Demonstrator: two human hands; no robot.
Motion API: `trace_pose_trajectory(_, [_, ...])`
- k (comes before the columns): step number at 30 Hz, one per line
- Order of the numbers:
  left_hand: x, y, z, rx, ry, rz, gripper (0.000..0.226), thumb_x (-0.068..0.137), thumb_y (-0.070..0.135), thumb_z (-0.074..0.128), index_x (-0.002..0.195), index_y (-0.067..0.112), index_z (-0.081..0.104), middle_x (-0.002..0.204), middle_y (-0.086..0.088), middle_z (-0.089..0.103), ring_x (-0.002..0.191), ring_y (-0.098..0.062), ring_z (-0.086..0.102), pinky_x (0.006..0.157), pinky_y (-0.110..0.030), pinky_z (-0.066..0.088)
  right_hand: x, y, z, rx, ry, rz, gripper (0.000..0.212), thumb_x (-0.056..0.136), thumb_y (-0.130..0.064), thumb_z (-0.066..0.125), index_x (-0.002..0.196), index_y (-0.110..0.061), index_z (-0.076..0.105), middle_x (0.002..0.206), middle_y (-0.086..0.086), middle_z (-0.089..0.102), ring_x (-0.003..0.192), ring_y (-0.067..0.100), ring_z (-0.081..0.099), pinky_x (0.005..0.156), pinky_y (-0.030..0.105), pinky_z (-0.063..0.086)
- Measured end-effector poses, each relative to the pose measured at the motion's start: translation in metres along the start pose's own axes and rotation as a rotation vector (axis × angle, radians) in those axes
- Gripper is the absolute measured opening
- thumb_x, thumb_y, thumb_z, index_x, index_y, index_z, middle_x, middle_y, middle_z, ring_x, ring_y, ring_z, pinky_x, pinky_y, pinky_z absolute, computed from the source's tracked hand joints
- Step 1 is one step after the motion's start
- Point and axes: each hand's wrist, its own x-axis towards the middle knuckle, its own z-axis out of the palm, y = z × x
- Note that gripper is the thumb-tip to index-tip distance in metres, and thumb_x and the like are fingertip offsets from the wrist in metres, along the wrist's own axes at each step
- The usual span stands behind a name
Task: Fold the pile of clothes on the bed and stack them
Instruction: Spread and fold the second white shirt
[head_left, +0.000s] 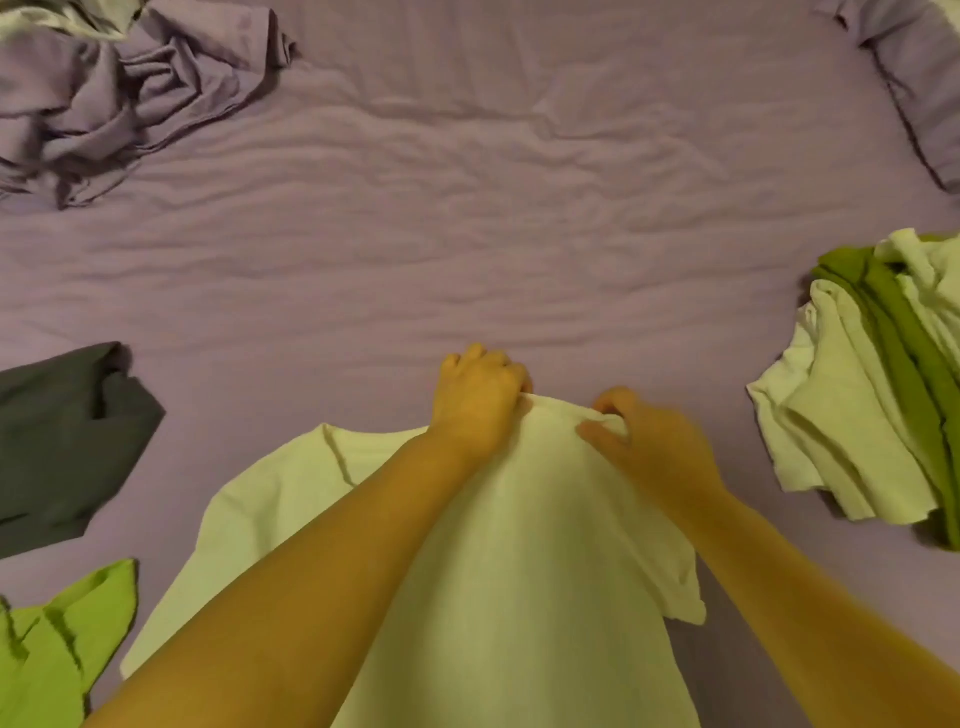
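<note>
A pale cream T-shirt (498, 545) lies on the bed (467, 234) directly below the camera, spread toward the near edge of the view, with one sleeve out to the left and another showing at the right. Both forearms reach forward over it. The left hand (480, 397) sits at the far edge of the shirt with its fingers curled down over the cloth; it appears to grip the fabric, though the fingertips are hidden behind the knuckles. The right hand (636, 436) is just beside it, to the right, pinching a bunched fold of the same far edge between thumb and curled fingers. The cloth between the two hands rises in a small ridge, and the hands are near each other but not touching.

To the right, well apart from the hands, lies a loose pile of clothes (878, 389) in cream and olive green. At the left edge rests a dark grey garment (62, 447), and in the near left corner a bright green garment (57, 654). A crumpled lilac sheet (130, 98) is heaped at the far left, and a lilac pillow (919, 88) lies at the far right corner of the bed.
</note>
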Motion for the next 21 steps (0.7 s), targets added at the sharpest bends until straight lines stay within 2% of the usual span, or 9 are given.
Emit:
trace_pose_trajectory(3, [-0.001, -0.003, -0.003, 0.006, 0.037, -0.047, 0.021, 0.095, 0.027, 0.049, 0.111, 0.028, 0.062, 0.113, 0.002, 0.057, 0.110, -0.022, 0.041, 0.082, -0.031, 0.022, -0.003, 0.013, -0.016, 0.027, -0.178, 0.002, 0.031, 0.080, -0.056, 0.062, 0.086, -0.028, 0.052, 0.074, -0.007, 0.059, 0.072, 0.016, 0.055, 0.061, 0.032, 0.041])
trace_pose_trajectory(6, [-0.009, 0.002, 0.000, 0.055, 0.068, -0.101, 0.021, 0.095, 0.028, 0.051, 0.113, 0.029, 0.061, 0.116, 0.003, 0.055, 0.114, -0.022, 0.039, 0.086, -0.030, 0.022, -0.019, 0.034, -0.026, -0.040, -0.303, 0.011, 0.031, 0.081, -0.047, 0.063, 0.068, -0.024, 0.049, 0.066, -0.008, 0.052, 0.065, 0.014, 0.050, 0.055, 0.026, 0.035])
trace_pose_trajectory(9, [-0.021, 0.026, -0.002, 0.065, 0.191, -0.085, 0.022, 0.085, 0.013, 0.063, 0.106, 0.018, 0.064, 0.111, -0.005, 0.056, 0.110, -0.028, 0.045, 0.087, -0.034, 0.027, -0.031, 0.050, -0.030, 0.129, -0.179, 0.097, 0.024, 0.085, -0.037, 0.061, 0.069, -0.024, 0.048, 0.066, -0.002, 0.054, 0.061, 0.016, 0.048, 0.054, 0.029, 0.035])
trace_pose_trajectory(11, [-0.030, 0.047, 0.003, -0.050, 0.285, 0.080, 0.019, 0.077, 0.003, 0.067, 0.094, 0.010, 0.068, 0.096, -0.011, 0.062, 0.093, -0.034, 0.056, 0.077, -0.039, 0.040, -0.034, 0.053, -0.027, 0.118, -0.092, 0.131, 0.020, 0.087, -0.039, 0.060, 0.082, -0.020, 0.056, 0.074, 0.001, 0.060, 0.068, 0.018, 0.054, 0.058, 0.032, 0.041])
trace_pose_trajectory(13, [-0.043, 0.069, 0.015, -0.203, 0.211, 0.269, 0.018, 0.084, 0.008, 0.062, 0.101, 0.009, 0.069, 0.101, -0.013, 0.065, 0.093, -0.035, 0.059, 0.079, -0.043, 0.048, -0.038, 0.056, -0.020, 0.133, -0.050, 0.168, 0.023, 0.086, -0.042, 0.061, 0.087, -0.018, 0.058, 0.074, 0.001, 0.060, 0.069, 0.020, 0.055, 0.058, 0.033, 0.044])
trace_pose_trajectory(14, [-0.049, 0.079, 0.024, -0.258, 0.107, 0.300, 0.024, 0.092, 0.016, 0.056, 0.113, 0.013, 0.066, 0.115, -0.012, 0.063, 0.107, -0.034, 0.056, 0.091, -0.045, 0.045, -0.041, 0.058, -0.017, 0.186, -0.030, 0.187, 0.023, 0.086, -0.042, 0.062, 0.087, -0.020, 0.058, 0.072, -0.001, 0.059, 0.069, 0.019, 0.055, 0.058, 0.034, 0.046])
trace_pose_trajectory(16, [-0.057, 0.094, 0.045, -0.201, -0.073, 0.308, 0.041, 0.101, 0.036, 0.036, 0.139, 0.025, 0.045, 0.148, -0.006, 0.040, 0.138, -0.029, 0.031, 0.115, -0.042, 0.018, -0.050, 0.065, -0.011, 0.343, 0.027, 0.211, 0.019, 0.085, -0.042, 0.063, 0.089, -0.024, 0.057, 0.073, -0.008, 0.057, 0.070, 0.014, 0.056, 0.060, 0.035, 0.049])
trace_pose_trajectory(18, [-0.059, 0.099, 0.063, 0.019, -0.141, 0.339, 0.053, 0.100, 0.049, 0.018, 0.150, 0.030, 0.015, 0.159, 0.001, 0.007, 0.147, -0.026, -0.003, 0.118, -0.042, -0.007, -0.060, 0.072, -0.006, 0.439, 0.081, 0.193, 0.015, 0.087, -0.036, 0.063, 0.097, -0.027, 0.056, 0.080, -0.016, 0.056, 0.074, 0.008, 0.056, 0.061, 0.027, 0.048])
trace_pose_trajectory(21, [-0.056, 0.098, 0.077, 0.190, -0.142, 0.358, 0.063, 0.094, 0.059, 0.003, 0.149, 0.032, -0.008, 0.157, 0.002, -0.015, 0.143, -0.027, -0.022, 0.115, -0.047, -0.015, -0.067, 0.080, -0.004, 0.419, 0.176, 0.143, 0.012, 0.093, -0.024, 0.056, 0.105, -0.021, 0.055, 0.083, -0.013, 0.056, 0.074, 0.010, 0.054, 0.058, 0.021, 0.040])
